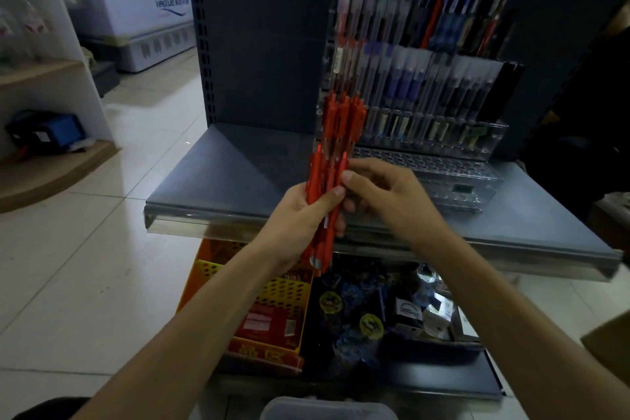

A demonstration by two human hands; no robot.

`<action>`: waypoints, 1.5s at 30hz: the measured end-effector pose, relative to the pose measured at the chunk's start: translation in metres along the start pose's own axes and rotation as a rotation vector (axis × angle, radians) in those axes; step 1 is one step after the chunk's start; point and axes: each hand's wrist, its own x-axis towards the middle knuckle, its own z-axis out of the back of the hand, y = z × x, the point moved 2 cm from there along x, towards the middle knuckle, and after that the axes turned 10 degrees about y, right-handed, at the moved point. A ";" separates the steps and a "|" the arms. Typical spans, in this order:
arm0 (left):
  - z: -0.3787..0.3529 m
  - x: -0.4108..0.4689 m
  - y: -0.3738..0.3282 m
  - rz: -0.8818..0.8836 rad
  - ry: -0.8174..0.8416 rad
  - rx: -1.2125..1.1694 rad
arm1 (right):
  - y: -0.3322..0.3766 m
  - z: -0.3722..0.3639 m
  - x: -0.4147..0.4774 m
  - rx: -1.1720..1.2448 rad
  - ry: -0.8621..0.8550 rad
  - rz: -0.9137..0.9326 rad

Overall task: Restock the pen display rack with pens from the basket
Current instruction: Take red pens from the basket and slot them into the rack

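Left hand (300,215) grips pens (327,177), freezer (136,10) lettering blurred

A grey metal shelf (235,177) ran across the middle, its front edge trimmed with a shiny rail. Toward its back right corner stood a clear plastic pen rack (453,177) – stepped tiers, the lowest row of holes nearest the front edge – with rows of upright pens (409,78) filling the tiers behind. Below the front edge a lower shelf (443,384) showed. On its left side sat a yellow perforated basket (286,293) inside or against an orange one (213,257) – on the right, a heap of dark packets (358,314).
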 end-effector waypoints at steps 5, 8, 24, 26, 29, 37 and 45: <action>-0.012 -0.002 0.005 0.044 0.101 0.026 | -0.004 0.008 -0.004 0.028 0.105 -0.187; -0.017 0.000 0.008 0.050 0.103 -0.054 | -0.002 0.011 -0.007 0.006 0.111 -0.193; -0.023 0.010 0.007 0.010 -0.004 -0.171 | -0.010 0.031 -0.003 0.081 -0.099 -0.085; -0.022 0.012 0.006 0.005 -0.007 -0.241 | -0.004 0.041 0.004 0.139 -0.209 -0.050; -0.016 0.013 0.001 0.001 -0.029 -0.207 | 0.008 0.057 0.018 0.052 -0.348 0.016; -0.011 0.017 -0.009 -0.017 -0.087 -0.296 | 0.007 0.062 0.060 -0.261 -0.463 0.041; 0.000 0.020 -0.007 0.025 0.053 -0.503 | -0.021 0.046 0.076 -0.531 -0.345 -0.071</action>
